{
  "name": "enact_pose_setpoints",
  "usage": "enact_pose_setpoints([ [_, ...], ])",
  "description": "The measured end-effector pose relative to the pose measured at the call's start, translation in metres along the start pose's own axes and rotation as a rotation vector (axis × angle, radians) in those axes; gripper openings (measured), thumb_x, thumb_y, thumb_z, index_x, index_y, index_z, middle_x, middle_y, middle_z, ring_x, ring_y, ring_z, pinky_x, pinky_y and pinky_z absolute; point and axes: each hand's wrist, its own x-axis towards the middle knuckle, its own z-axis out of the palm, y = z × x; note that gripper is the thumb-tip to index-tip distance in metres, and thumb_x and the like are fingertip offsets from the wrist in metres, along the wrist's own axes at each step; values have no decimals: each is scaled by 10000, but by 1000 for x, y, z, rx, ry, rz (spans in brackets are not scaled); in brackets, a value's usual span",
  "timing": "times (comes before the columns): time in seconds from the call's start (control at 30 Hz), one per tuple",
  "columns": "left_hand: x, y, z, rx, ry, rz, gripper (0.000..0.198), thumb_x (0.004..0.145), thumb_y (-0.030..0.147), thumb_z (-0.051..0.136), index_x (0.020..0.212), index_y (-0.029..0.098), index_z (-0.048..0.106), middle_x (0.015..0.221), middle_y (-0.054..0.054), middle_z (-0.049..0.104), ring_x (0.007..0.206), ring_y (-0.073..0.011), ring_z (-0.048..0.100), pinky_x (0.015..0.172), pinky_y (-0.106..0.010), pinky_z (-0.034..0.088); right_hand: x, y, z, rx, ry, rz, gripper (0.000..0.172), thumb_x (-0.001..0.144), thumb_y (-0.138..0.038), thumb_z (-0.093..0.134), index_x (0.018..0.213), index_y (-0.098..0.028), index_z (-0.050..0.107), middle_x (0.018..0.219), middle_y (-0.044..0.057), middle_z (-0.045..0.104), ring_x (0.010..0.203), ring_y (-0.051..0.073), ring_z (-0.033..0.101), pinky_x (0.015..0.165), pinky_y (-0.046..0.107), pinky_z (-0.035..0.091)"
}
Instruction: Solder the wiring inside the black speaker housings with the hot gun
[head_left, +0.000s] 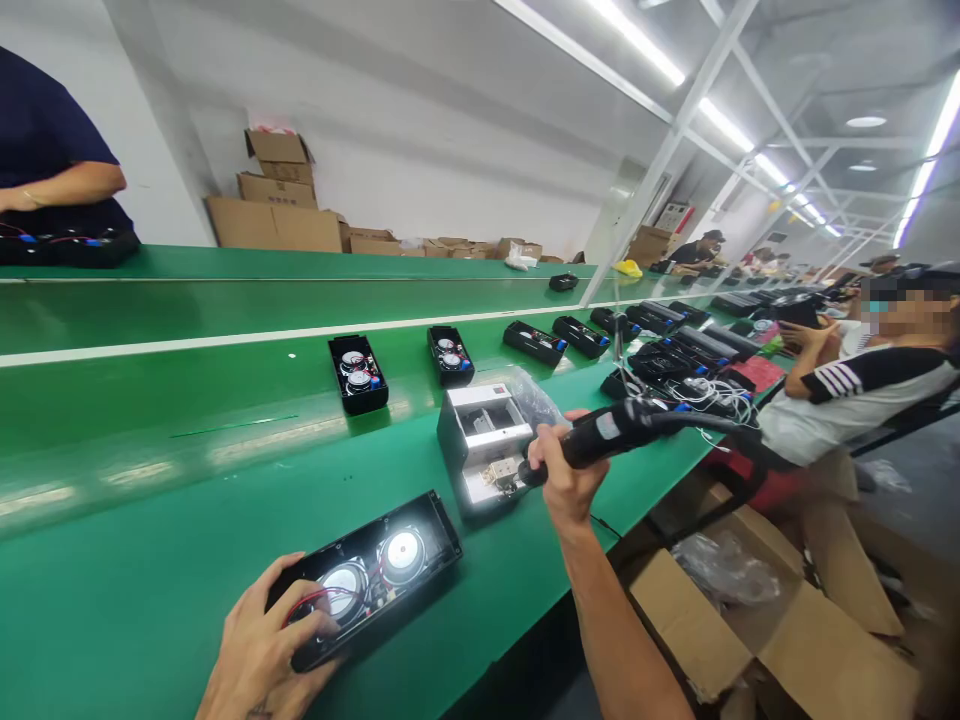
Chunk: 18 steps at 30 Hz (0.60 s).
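Note:
My left hand [274,635] is closed round the near end of a black speaker housing [373,545], its fingers over the edge. Two round speakers with red and black wires face up inside this open shell, which lies at a slant on the green bench. My right hand [566,475] grips a black electric screwdriver [611,432], with its cable running off to the right. The screwdriver's tip points left at the brass outlet of a grey screw feeder [487,425]; whether it touches a screw is too small to tell.
Several similar housings, including one [358,375], sit along the green conveyor [225,385]. White cables [724,395] lie among black units at right. An open carton [690,620] stands below the bench edge. Co-workers sit at right [862,390] and stand at far left [56,150].

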Motion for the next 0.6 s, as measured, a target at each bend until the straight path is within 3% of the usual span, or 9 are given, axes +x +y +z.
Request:
enact_pose_setpoints([
  [0.1,-5,1,4,-28,-29,-78,115,674,297,838,713,331,735,858,-22,736,1161,-399,607,782,-489,591,-5,6,0,-51,-87,46,320,886,-330,782,1034,-234,515,531,-117,541,436,113,493,513,296,434],
  [0.23,-6,8,1,-45,-61,-129,115,683,270,828,737,335,750,894,-23,748,1208,-413,588,839,-531,569,-29,-15,4,112,-248,184,335,909,-274,770,1130,-251,520,541,-131,508,423,102,457,479,275,398],
  [0.4,1,21,-9,-68,-108,-199,109,728,226,811,747,315,750,933,-38,755,1272,-418,553,902,-566,545,-70,-38,27,457,-227,243,321,963,-236,683,1227,-277,505,562,-138,456,383,75,386,438,249,368],
  [0.6,2,28,-13,-113,-122,-271,101,755,204,795,752,293,748,950,-59,746,1316,-431,521,965,-621,503,-88,-30,48,480,-284,296,235,979,-226,669,1158,-279,527,557,-136,465,393,71,398,445,230,374],
])
